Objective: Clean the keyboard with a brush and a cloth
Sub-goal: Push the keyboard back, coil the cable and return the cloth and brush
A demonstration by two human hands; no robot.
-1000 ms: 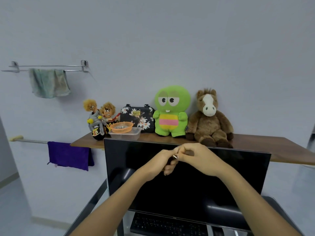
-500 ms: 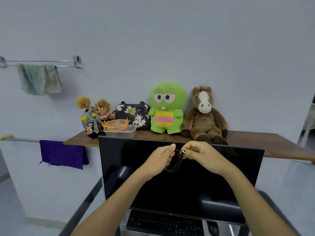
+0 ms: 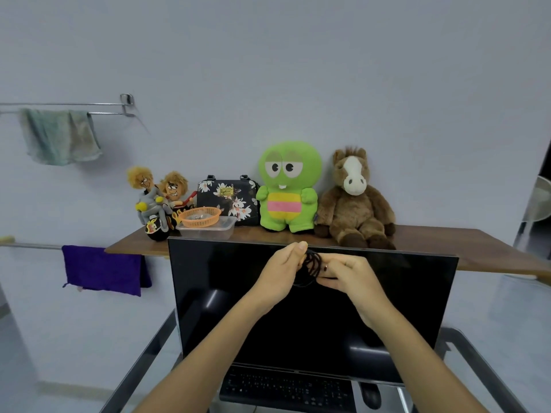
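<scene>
The keyboard [image 3: 287, 389] was seen lying low in the view, on the bench [image 3: 489, 368] below the dark monitor [image 3: 313, 323], with a black mouse [image 3: 370, 394] just beside it on the right. No hand was on it. Both hands were raised in front of the upper edge of the monitor and held close together. A coil of thin black cable [image 3: 311, 268] was gripped between them: the left hand [image 3: 283, 271] was curled round one side of the loops, and the right hand [image 3: 347, 277] was pinched on the other side, where a small metal end [image 3: 326, 267] could be made out. Behind the monitor a wooden shelf [image 3: 483, 248] was seen, on which a green plush toy [image 3: 287, 186], a brown plush horse [image 3: 354, 201], a floral bag [image 3: 228, 201], two dolls on a toy motorbike [image 3: 158, 201] and an orange basket [image 3: 200, 217] set on a clear container [image 3: 208, 232] were lined up. On the wall to the left, a pale green cloth [image 3: 61, 135] was hung over a metal rail [image 3: 98, 108], and a purple cloth [image 3: 103, 269] over a lower bar [image 3: 32, 246].
</scene>
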